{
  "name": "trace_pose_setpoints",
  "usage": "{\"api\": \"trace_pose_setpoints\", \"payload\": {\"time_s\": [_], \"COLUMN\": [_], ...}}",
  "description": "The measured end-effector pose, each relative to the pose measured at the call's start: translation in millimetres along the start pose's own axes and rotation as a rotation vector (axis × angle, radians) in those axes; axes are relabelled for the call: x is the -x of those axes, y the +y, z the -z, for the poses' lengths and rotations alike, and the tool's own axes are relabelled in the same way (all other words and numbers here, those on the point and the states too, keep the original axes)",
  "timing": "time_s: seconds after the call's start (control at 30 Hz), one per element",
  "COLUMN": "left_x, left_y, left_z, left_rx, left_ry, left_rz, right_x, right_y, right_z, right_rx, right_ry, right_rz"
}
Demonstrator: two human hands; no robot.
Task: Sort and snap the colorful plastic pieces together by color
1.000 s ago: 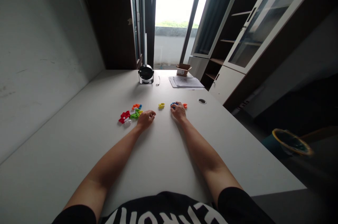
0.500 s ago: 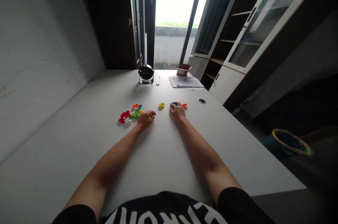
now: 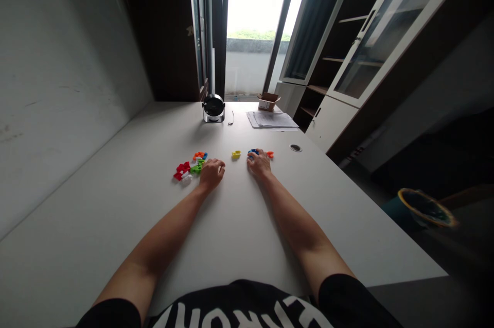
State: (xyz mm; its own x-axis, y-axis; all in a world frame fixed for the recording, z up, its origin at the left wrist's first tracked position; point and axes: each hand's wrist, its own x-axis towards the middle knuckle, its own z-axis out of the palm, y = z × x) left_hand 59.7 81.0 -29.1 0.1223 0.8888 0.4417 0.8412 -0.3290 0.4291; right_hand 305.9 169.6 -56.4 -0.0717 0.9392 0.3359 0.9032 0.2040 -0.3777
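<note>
Several small plastic pieces form a loose pile left of centre: red [image 3: 182, 170], white [image 3: 187, 177], green [image 3: 197, 167] and orange [image 3: 199, 155] ones. My left hand [image 3: 212, 172] rests at the right side of this pile, its fingers curled and partly covering a yellow piece; what they hold, if anything, is hidden. A separate yellow piece [image 3: 236, 154] lies between my two hands. My right hand [image 3: 260, 164] has its fingers on a blue piece [image 3: 252, 152], with an orange piece [image 3: 270, 154] just to its right.
Farther back on the white table [image 3: 231, 214] stand a round black and silver device [image 3: 213, 108], papers [image 3: 273, 119] and an open cardboard box [image 3: 267, 102]. A round cable hole [image 3: 295, 148] is at the right. A bin [image 3: 424, 208] stands on the floor.
My left hand has shifted slightly left and toward the pile, covering more of the yellow piece there. My right hand and the blue piece have moved very slightly left.
</note>
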Motion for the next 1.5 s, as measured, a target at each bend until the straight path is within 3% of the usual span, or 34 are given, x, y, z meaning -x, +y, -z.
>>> {"api": "trace_pose_setpoints", "payload": {"time_s": [0.17, 0.43, 0.6, 0.8, 0.9, 1.07, 1.3, 1.5], "left_x": [0, 0, 0, 0, 1, 2, 2, 2], "left_y": [-9, -20, -23, -9, 0, 3, -1, -1], "left_z": [5.5, 1.9, -3.0, -0.8, 0.9, 1.9, 0.6, -0.9], "left_rx": [-0.149, -0.242, -0.234, -0.12, -0.074, -0.057, -0.097, -0.123], "left_ry": [0.068, 0.025, 0.059, -0.005, -0.06, -0.054, -0.027, -0.051], "left_rz": [0.158, 0.289, 0.221, -0.011, -0.077, -0.031, 0.007, -0.002], "right_x": [0, -4, -8, -4, 1, 10, 18, 19], "right_y": [0, 6, 11, 4, -5, -27, -54, -54], "right_z": [-1, -6, -2, 10, 15, 12, -6, -3], "right_rx": [-0.036, -0.214, -0.322, -0.3, -0.337, -0.42, -0.421, -0.442], "right_ry": [0.037, 0.192, 0.331, 0.405, 0.355, 0.189, -0.18, -0.234], "right_rz": [0.023, -0.032, -0.133, -0.179, -0.135, -0.018, 0.237, 0.222]}}
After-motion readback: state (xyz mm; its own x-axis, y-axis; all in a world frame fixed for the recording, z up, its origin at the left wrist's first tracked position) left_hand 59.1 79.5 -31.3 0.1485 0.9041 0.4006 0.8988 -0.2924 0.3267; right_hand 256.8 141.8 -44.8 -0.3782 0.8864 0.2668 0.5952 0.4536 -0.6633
